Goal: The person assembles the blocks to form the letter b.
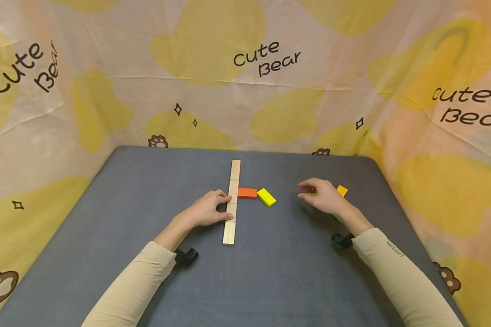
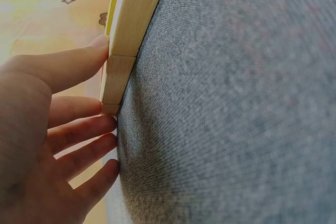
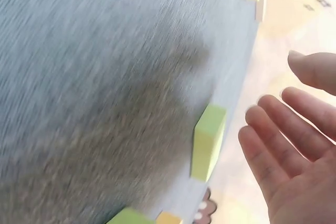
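Note:
A line of plain wooden blocks [image 1: 231, 209] lies end to end on the table, running away from the person. My left hand [image 1: 208, 209] rests at its left side, thumb and index fingertip touching the wood; in the left wrist view the fingers [image 2: 79, 134] are spread and fairly straight. An orange block [image 1: 247, 193] meets the line's right side, and a bright yellow block [image 1: 267, 197] sits slanted by its far end. Over the table's right part hovers my right hand [image 1: 321, 196], fingers loosely bent and holding nothing. Near it stands a green block [image 3: 209, 142], apart from the fingertips.
A yellow-orange block [image 1: 342, 190] lies partly behind the right hand. Another green block [image 3: 130, 217] shows at the bottom of the right wrist view. Printed cloth walls [image 1: 212, 113] enclose the grey table [image 1: 270, 272] at the back and sides.

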Demonstrator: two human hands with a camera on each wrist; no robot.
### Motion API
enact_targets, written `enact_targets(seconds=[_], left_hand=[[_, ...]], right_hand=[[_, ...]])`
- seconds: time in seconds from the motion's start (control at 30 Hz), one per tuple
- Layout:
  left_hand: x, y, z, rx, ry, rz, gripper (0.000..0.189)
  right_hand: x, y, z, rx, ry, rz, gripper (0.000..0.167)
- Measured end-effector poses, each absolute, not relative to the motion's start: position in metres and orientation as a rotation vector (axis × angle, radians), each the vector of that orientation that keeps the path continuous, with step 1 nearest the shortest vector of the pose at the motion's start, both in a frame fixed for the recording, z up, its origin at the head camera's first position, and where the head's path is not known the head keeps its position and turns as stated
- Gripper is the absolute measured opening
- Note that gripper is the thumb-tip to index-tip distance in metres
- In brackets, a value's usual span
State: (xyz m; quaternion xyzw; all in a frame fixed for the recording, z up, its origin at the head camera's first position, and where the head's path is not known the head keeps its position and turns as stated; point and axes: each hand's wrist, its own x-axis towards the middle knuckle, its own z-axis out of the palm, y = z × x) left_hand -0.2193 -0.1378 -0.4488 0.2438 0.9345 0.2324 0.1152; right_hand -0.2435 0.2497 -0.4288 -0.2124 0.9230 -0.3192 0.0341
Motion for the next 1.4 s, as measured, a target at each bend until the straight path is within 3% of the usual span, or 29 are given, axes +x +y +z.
enact_targets(seconds=[0.43,0.97,1.4], left_hand=[[-0.219,-0.138,-0.45,0.71,2.738,0.694,0.069],[-0.219,-0.138,-0.451,0.707,2.746,0.691,0.069],[-0.219,-0.138,-0.449,0.703,2.737,0.688,0.069]], right_hand=[[-0.255,0.279,-0.437,-0.429,2.917,-0.95,0.047],[-0.268,0.289,-0.453,-0.405,2.921,-0.858,0.064],[-0.269,0.284,-0.456,-0.46,2.928,-0.89,0.06]])
